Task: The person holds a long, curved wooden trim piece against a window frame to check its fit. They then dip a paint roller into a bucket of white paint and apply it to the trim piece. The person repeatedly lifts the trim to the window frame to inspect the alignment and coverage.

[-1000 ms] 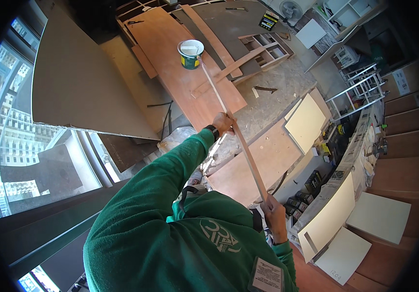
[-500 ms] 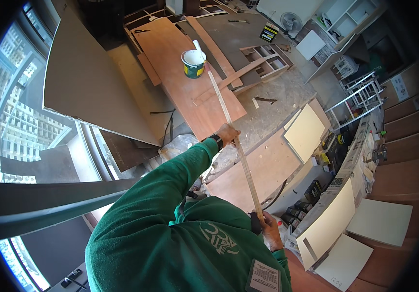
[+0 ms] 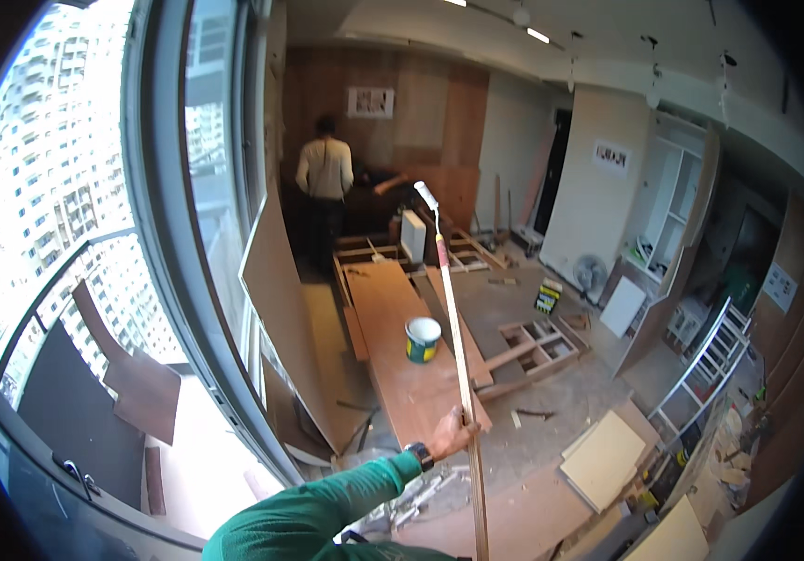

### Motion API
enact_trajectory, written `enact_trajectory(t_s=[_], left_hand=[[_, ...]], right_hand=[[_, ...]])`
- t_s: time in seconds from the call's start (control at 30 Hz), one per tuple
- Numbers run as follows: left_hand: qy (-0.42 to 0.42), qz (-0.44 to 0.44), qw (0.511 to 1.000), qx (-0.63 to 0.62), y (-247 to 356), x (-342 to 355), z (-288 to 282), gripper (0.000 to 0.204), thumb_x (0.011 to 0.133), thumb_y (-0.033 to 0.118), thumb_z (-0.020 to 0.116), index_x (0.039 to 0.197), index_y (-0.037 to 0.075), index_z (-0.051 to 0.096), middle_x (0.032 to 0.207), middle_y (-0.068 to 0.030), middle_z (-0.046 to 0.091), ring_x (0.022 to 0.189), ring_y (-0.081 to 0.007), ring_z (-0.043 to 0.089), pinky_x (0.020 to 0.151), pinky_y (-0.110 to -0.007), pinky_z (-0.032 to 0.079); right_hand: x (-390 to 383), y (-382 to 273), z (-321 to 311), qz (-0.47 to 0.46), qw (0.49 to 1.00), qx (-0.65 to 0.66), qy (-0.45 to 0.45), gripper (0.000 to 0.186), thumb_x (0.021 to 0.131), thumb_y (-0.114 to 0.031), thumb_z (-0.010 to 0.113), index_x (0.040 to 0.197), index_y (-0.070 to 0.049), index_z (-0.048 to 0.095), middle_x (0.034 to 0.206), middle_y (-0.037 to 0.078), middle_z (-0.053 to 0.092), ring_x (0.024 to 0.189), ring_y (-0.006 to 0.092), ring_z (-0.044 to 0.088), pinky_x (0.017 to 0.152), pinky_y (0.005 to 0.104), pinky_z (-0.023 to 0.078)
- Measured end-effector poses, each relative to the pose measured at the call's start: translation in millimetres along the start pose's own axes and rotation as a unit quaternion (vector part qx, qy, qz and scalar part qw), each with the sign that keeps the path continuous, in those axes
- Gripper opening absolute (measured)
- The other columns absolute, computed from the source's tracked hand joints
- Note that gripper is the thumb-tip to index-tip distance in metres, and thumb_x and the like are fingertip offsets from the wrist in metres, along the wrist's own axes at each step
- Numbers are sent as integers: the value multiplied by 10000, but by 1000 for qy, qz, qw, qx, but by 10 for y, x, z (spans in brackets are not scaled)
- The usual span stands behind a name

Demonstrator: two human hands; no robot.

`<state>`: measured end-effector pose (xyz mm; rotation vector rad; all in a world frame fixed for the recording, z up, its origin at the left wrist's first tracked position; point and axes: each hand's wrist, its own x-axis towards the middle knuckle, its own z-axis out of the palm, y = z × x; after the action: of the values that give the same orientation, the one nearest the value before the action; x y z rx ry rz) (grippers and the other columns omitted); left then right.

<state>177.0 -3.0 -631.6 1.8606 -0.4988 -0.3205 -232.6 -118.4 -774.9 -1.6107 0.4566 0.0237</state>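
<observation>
Fingers of the left hand (image 3: 452, 432) are wrapped around a long thin wooden strip (image 3: 456, 346), low in the view at about six o'clock. The strip rises from the bottom edge toward twelve o'clock, nearly upright, and ends in a pale tip in front of the dark wood wall. A watch (image 3: 418, 455) sits on that wrist, above a green sleeve (image 3: 327, 510). The right hand is out of sight, so I cannot tell what it holds or how open it is.

Just at eleven o'clock from the gripping hand lies a long brown board (image 3: 393, 327) with a white and green paint can (image 3: 423, 338) standing on it, close beside the strip. At three o'clock, pale panels (image 3: 605, 458) lie on the floor. At nine o'clock a large sheet (image 3: 280, 309) leans by the window (image 3: 93, 234). Far off at twelve o'clock another person (image 3: 324, 192) stands facing away.
</observation>
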Motion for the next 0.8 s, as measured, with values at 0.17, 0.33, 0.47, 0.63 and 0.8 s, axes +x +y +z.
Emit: enact_trajectory(t_s=[0.17,0.33,0.47,0.63,0.8], left_hand=[[-14,156,978,-136,920,-454,-412,340,1002,216,646,1217,-5,501,949,-92,647,831,-191,698,710,-355,576],[-21,266,958,-108,2252,-1034,-1062,330,1064,246,594,1307,49,487,1035,-24,591,956,-122,652,765,-294,577],[-13,333,938,-92,3161,-1561,-1491,310,1078,284,552,1280,55,499,1024,-47,626,914,-152,683,805,-353,649],[16,398,917,-35,3979,-1880,-1987,340,1075,261,554,1342,59,502,1107,-73,667,951,-173,701,814,-371,659],[5,409,912,-45,4586,-1994,-2360,397,1070,270,563,1383,37,488,1162,-93,652,983,-195,707,821,-390,666]], right_hand=[[89,-62,16,-60,995,2,-79,276,975,-326,702,1014,-55,667,845,26,607,781,142,539,695,326,467],[334,99,194,-58,990,15,-128,286,960,-337,730,905,-66,652,703,-13,540,644,96,482,589,288,421],[287,-372,326,-129,975,-7,-179,270,958,-320,735,949,-65,645,685,-22,530,602,91,483,550,289,417],[167,-1001,546,-180,952,68,-239,509,948,-330,742,1322,-67,518,705,5,557,575,99,502,534,310,459],[-306,-1889,867,-292,941,87,-146,435,985,-208,607,1384,-52,531,819,-67,430,708,64,424,600,244,371]])
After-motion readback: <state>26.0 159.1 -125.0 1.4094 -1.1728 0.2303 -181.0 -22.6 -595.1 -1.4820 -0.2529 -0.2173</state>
